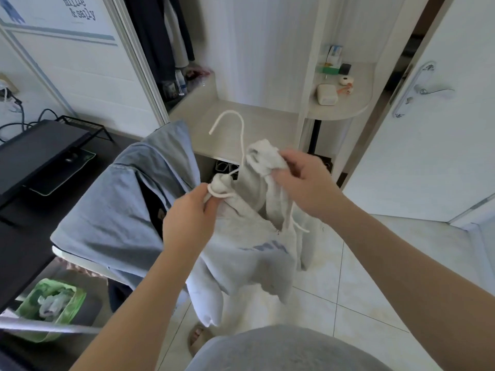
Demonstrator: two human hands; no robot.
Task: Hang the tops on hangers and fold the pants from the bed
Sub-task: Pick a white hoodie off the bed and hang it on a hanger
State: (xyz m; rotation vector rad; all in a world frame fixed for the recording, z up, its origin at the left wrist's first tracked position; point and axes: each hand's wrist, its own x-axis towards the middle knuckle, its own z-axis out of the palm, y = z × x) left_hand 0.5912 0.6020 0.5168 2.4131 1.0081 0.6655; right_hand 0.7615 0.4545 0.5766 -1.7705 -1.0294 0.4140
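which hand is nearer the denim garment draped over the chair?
Left. The left hand, holding the hanger end inside the hoodie, is right beside the denim garment. The right hand holds the hood fabric on the hoodie's far side, away from it.

On rounded shelf (348, 109), white box (326, 94)

Open floor (375, 263) right of the hoodie (241, 258); blue shirt (120, 210) crowds its left, shelf (254, 116) beyond.
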